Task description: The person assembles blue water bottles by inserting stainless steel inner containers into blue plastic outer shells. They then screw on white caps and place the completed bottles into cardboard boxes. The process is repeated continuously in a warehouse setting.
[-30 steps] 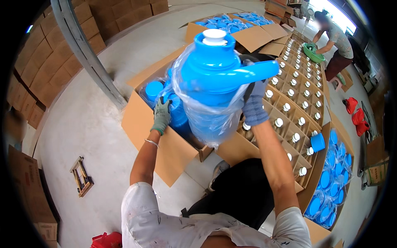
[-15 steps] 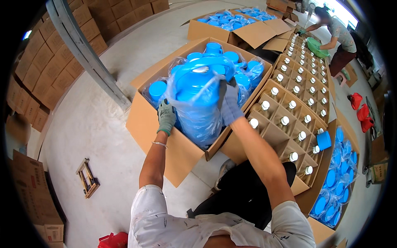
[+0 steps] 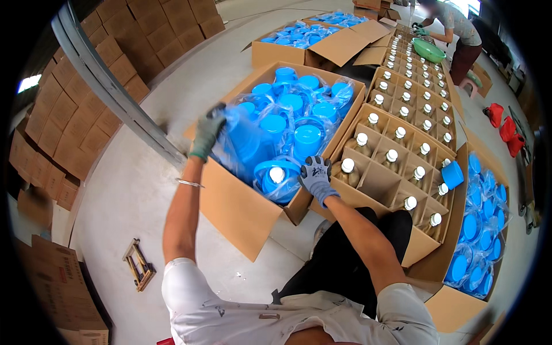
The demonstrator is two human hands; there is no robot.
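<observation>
My left hand (image 3: pixel 208 132), in a green-and-dark glove, is blurred and closed on a clear plastic bag (image 3: pixel 225 150) at the left side of an open carton (image 3: pixel 299 214). A large blue plastic shape (image 3: pixel 246 138) shows through this bag, smeared by motion. Right of it, a blue bucket-like container (image 3: pixel 265 194) surrounds a white cap (image 3: pixel 277 175). My right hand (image 3: pixel 317 177), in a grey-blue glove, lies beside that container at the carton's right wall. Its fingers are curled down, and what they grip is hidden. More blue lidded containers (image 3: pixel 307 141) in clear plastic fill the carton.
Divided cartons (image 3: pixel 368 198) of white-capped bottles stand to the right. Beyond them is another carton of blue containers (image 3: pixel 470 227). A co-worker (image 3: pixel 460 34) bends over a green basin (image 3: pixel 428 50) at the back. A metal post (image 3: pixel 115 86) and stacked boxes (image 3: pixel 75 103) stand left.
The large blue bundle that stood between my hands has gone down and left with my left hand. My right hand has come lower and nearer, and a white cap shows inside a blue container.
</observation>
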